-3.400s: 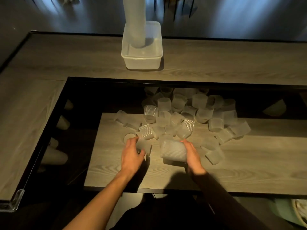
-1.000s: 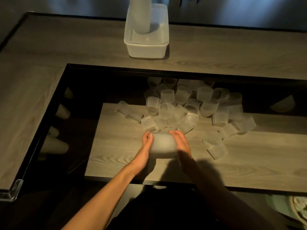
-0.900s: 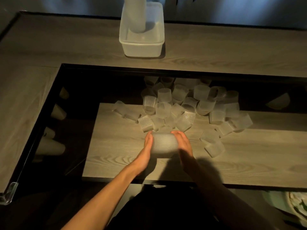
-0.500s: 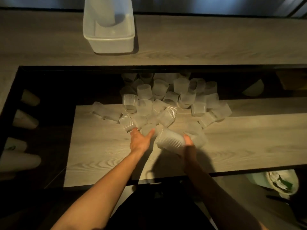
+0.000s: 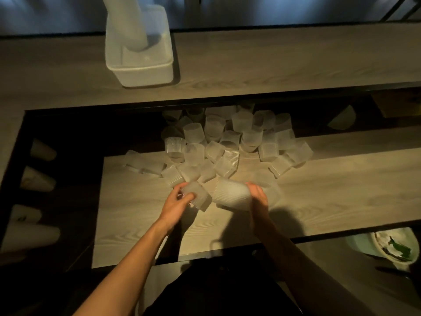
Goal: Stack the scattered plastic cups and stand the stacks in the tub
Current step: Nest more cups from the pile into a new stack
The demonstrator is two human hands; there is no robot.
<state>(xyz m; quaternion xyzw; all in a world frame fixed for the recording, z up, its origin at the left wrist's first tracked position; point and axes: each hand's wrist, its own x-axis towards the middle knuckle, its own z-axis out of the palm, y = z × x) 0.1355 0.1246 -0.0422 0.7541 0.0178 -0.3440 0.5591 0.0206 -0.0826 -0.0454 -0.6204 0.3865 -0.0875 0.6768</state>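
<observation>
— Dim room, wood-grain table (image 5: pixel 319 197). On the far left, the white tub (image 5: pixel 141 71) already has one tall stack (image 5: pixel 128 23) standing in it.

— And the left hand (image 5: pixel 176 202)?

— Fingers wrapped around a single frosted cup (image 5: pixel 197 197). The right hand (image 5: pixel 257 197) grips a short ribbed stack (image 5: pixel 231 193), lying sideways.

— Much left?

— Plenty, I'd say. The scattered cups (image 5: pixel 227 142), translucent, ridged and tapered, lie heaped behind both hands.

Tub (image 5: pixel 145 75) on counter (image 5: pixel 273 62), behind; scattered cups (image 5: pixel 227 144) on lower shelf (image 5: pixel 319 197), nearer.
</observation>
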